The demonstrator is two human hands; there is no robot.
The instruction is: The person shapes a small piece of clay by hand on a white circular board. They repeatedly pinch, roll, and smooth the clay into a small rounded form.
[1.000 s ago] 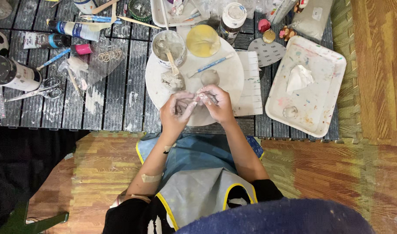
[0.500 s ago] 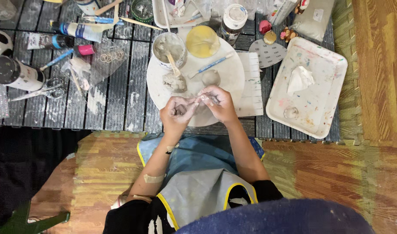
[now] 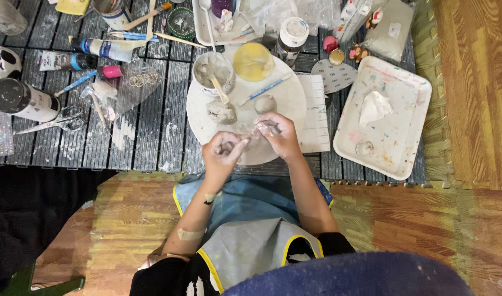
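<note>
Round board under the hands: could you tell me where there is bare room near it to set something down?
The slatted table is bare between the scissors and the round board. The white tray has room around its crumpled tissue. The far edge, with paint tubes and jar, is crowded.

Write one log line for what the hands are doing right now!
left hand: pinching grey clay | right hand: pinching small clay piece | over: round white board | nearby: clay lump, clay ball

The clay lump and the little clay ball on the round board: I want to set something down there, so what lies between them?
Nothing: in the head view, bare board separates the clay lump from the clay ball.
</note>
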